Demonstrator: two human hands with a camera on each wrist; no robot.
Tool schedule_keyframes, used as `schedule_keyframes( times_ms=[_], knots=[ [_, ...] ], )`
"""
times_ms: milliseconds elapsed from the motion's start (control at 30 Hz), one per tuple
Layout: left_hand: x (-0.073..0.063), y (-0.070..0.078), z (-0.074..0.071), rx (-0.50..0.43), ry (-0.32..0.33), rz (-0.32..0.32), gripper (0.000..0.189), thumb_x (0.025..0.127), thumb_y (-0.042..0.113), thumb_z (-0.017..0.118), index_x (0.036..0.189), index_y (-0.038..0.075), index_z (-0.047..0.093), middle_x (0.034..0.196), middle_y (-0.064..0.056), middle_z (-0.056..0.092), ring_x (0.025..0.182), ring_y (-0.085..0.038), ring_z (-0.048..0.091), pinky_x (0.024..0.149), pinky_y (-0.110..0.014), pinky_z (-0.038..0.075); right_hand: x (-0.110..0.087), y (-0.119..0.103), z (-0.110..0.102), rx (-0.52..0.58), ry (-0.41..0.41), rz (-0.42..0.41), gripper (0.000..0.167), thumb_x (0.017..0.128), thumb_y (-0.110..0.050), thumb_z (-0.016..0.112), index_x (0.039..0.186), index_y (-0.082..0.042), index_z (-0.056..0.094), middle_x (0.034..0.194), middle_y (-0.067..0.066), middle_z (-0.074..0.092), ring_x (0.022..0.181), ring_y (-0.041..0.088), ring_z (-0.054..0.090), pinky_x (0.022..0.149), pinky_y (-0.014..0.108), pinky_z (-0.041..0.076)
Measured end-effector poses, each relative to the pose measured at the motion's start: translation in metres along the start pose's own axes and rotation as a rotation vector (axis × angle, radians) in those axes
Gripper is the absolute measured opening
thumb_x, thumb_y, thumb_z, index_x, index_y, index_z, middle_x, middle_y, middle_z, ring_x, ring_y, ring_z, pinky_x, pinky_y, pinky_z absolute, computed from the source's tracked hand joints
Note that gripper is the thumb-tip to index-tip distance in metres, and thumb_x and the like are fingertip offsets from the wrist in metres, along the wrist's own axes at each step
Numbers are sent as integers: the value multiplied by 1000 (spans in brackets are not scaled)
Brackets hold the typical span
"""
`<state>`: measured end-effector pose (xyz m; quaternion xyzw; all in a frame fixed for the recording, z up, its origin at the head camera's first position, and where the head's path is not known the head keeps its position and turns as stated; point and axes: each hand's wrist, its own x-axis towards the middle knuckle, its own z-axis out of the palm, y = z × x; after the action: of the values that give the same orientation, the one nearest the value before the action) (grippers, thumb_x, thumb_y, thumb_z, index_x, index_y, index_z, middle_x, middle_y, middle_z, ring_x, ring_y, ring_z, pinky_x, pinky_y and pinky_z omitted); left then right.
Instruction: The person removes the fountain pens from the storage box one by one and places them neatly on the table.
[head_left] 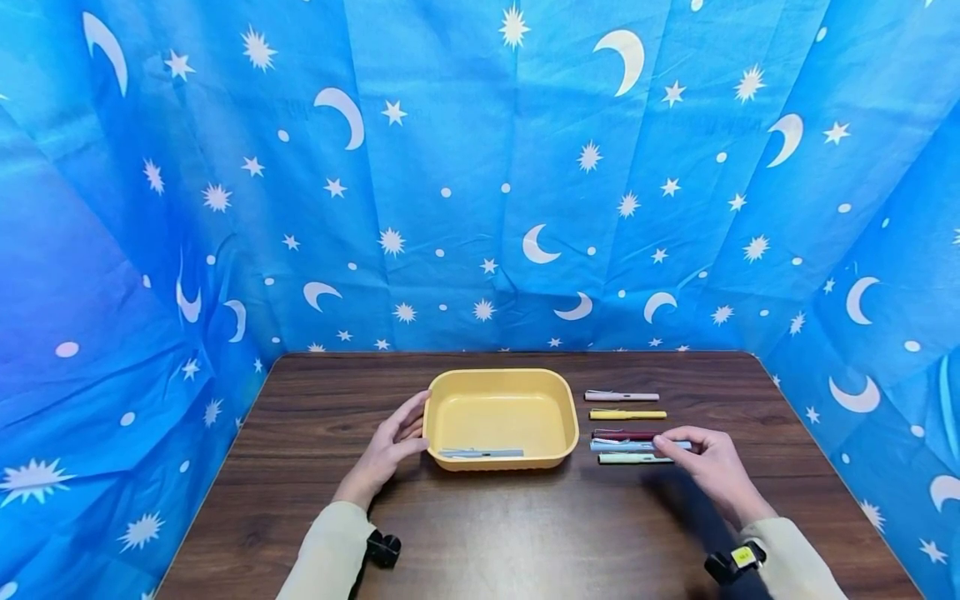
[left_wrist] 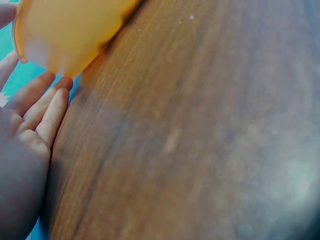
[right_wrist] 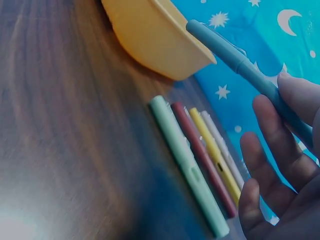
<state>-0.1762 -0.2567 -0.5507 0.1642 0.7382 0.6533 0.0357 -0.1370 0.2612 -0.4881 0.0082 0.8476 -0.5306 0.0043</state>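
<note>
A yellow plastic basin [head_left: 566, 417] stands on the table with a grey-blue pen [head_left: 491, 453] lying inside along its near wall. My left hand [head_left: 386, 454] rests against the basin's left side, fingers and thumb touching its outer wall; the left wrist view shows the fingers loosely extended. Between thumb and forefinger, my right hand [head_left: 712, 467] pinches a light blue pen [right_wrist: 240, 62], lifted off the table. Below it lie a mint green pen [right_wrist: 187, 167] and a dark red pen [right_wrist: 202, 155]. Farther back are a yellow pen [head_left: 628, 415] and a whitish pen [head_left: 622, 397].
The dark wood-grain table [head_left: 495, 533] carries the basin and the pens in a column to its right. A blue cloth [head_left: 465, 167] with white moons and stars hangs behind and on both sides. Small black devices are strapped to both wrists.
</note>
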Motion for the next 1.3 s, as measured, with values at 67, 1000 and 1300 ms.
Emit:
schedule_keyframes(
  times_ms=[67,1000,1300],
  knots=[
    [0,-1,0,1,0,-3,75,97,2,66,165,14,35,166,-21,37,151,-43,40,115,-24,42,-2,5,-2,9,4,21,31,99,-27,76,112,0,79,94,-1,77,82,14,55,67,25,45],
    [1,1,1,-6,7,-53,75,98,3,66,165,18,35,168,-17,36,152,-38,39,114,-20,41,-18,32,-6,-119,-39,128,28,95,-31,80,106,-5,81,103,5,73,86,16,56,69,26,48],
    [1,4,1,-30,0,-52,75,99,3,66,165,20,36,168,-17,35,152,-39,38,111,-15,42,-18,35,-6,-284,-84,-61,11,95,-28,80,96,-17,82,98,-1,76,83,11,60,73,23,48]
  ],
)
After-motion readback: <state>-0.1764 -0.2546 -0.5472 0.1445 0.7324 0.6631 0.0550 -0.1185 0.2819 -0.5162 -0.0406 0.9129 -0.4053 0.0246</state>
